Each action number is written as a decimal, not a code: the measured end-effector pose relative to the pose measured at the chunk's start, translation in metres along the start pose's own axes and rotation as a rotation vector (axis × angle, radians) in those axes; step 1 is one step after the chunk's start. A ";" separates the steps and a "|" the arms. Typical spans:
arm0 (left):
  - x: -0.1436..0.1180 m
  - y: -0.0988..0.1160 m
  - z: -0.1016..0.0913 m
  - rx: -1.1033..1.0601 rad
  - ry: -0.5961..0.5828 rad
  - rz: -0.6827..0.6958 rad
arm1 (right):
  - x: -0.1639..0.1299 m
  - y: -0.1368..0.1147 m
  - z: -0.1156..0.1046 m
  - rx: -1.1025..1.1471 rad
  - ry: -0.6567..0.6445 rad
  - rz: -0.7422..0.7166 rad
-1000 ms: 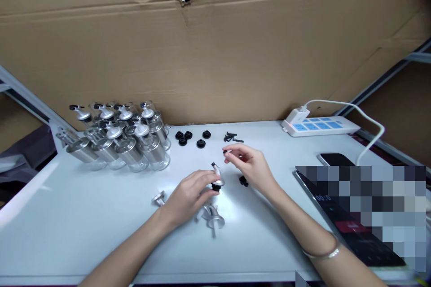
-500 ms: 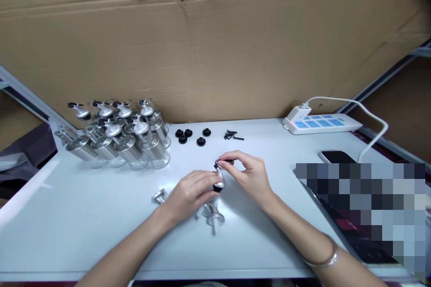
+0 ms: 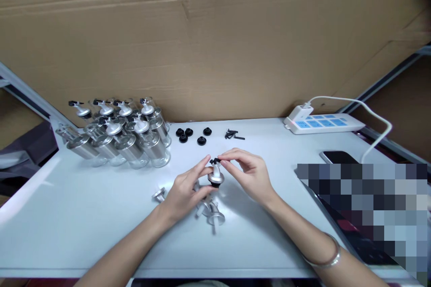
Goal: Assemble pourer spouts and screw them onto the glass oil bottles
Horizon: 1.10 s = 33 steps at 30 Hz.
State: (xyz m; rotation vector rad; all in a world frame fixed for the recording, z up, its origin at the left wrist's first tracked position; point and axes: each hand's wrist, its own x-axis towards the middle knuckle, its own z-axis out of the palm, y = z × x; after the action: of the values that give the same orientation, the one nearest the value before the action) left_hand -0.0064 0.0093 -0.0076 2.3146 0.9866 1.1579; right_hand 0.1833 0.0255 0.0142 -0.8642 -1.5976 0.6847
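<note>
My left hand (image 3: 186, 190) grips a silver pourer spout (image 3: 215, 176) with a black base, held upright just above the white table (image 3: 84, 228). The fingertips of my right hand (image 3: 249, 174) pinch a small black part (image 3: 214, 161) at the spout's tip. Under my hands lie more loose silver spouts (image 3: 212, 215), and one lies to the left (image 3: 158, 195). Several black rubber rings (image 3: 191, 135) and a small pile of black pins (image 3: 233, 135) rest farther back.
Several glass bottles with silver spouts (image 3: 124, 136) stand and lie at the back left. A white power strip (image 3: 323, 123) with a cable sits back right, a phone (image 3: 338, 157) in front of it. A cardboard wall (image 3: 215, 45) closes off the back.
My right hand came in from the right with the small black part and met the spout's tip. My left hand lifted and tilted the spout upright.
</note>
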 end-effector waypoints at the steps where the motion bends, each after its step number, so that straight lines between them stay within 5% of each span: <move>1: 0.001 -0.001 -0.001 0.010 0.020 0.036 | 0.000 0.000 0.000 0.001 0.003 -0.018; 5: 0.002 -0.001 -0.001 0.023 0.051 0.108 | -0.001 0.001 0.002 -0.045 0.080 -0.057; 15: 0.000 0.002 0.000 -0.032 -0.011 0.035 | -0.004 -0.004 0.003 -0.125 0.173 -0.259; 24: 0.001 0.002 0.000 -0.055 0.046 0.021 | -0.008 -0.001 0.002 -0.172 0.107 -0.339; 33: -0.002 0.003 0.003 -0.343 0.041 -0.223 | -0.009 0.000 0.005 -0.300 0.136 -0.417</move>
State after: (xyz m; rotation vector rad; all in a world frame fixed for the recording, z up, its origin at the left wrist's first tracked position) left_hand -0.0033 0.0053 -0.0086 1.8710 0.9475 1.1810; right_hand 0.1790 0.0177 0.0081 -0.7378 -1.7097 0.0911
